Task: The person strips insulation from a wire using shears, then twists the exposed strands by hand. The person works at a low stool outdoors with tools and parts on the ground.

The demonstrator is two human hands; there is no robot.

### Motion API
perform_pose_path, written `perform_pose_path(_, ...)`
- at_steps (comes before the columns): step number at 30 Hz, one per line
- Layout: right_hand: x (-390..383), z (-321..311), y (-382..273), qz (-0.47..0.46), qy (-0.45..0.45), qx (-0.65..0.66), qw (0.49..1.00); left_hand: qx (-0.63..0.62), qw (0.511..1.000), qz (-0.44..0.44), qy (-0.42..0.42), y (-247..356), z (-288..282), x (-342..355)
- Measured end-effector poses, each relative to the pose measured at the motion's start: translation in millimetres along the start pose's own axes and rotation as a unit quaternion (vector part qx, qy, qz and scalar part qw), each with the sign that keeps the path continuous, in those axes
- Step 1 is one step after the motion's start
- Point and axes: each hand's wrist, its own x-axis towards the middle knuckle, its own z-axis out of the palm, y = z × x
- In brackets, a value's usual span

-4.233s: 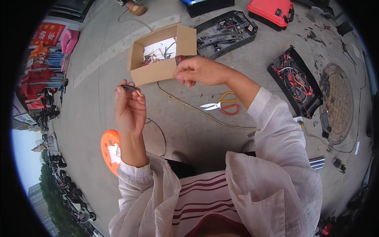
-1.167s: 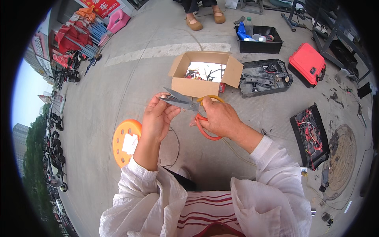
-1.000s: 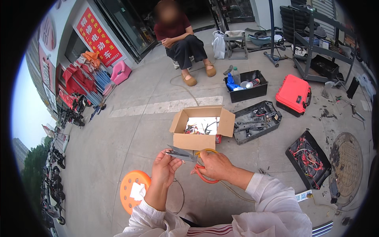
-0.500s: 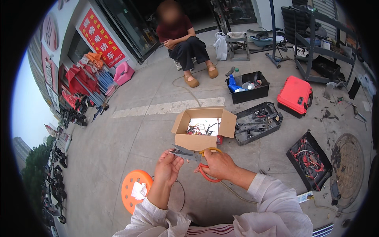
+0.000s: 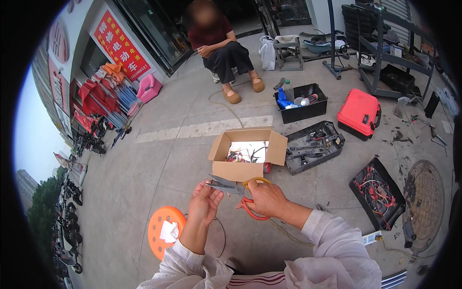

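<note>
My left hand [image 5: 204, 204] pinches a short dark wire [image 5: 212, 183] between thumb and fingers, raised in front of me. Scissors [image 5: 255, 213], with one yellow and one red handle, are in my right hand [image 5: 267, 200]. Their metal blades [image 5: 228, 189] reach across to my left fingertips, over the wire; whether they touch it I cannot tell. Just beyond both hands, on the ground, sits an open cardboard box [image 5: 238, 169] with loose wires on white material inside. An orange stool [image 5: 159, 221] with white paper on it stands below my left hand.
A person [image 5: 231, 58] squats at a doorway ahead. Around the box are a bottle bin [image 5: 303, 114], red case [image 5: 356, 111], black housing [image 5: 313, 149], tray of wires [image 5: 378, 192] and power strip [image 5: 371, 238]. A metal rack [image 5: 394, 60] stands right, a manhole cover [image 5: 423, 207] below it.
The scissors came into my right hand since the oldest frame and now meet my left hand. The view has tilted up, showing the squatting person. In the last second little has moved.
</note>
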Motion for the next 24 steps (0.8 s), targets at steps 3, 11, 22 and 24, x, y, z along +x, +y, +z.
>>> perform_pose_path(3,0.7,2.1,0.7,0.000,-0.002,0.000,1.000,0.003,1.000,0.003,0.000,0.2,0.7,-0.2)
perform_pose_path(11,-0.9,-2.6,-1.8,-0.004,0.026,0.009,1.000,0.036,0.999,-0.003,0.002,0.4,6.3,0.3)
perform_pose_path(22,-7.9,-50.0,5.9,0.053,0.100,0.008,0.994,0.093,0.982,0.063,-0.149,12.5,81.1,22.7)
perform_pose_path(24,-19.2,-63.3,8.0,0.045,0.159,-0.035,0.986,0.077,0.978,0.073,-0.177,4.1,99.9,20.0)
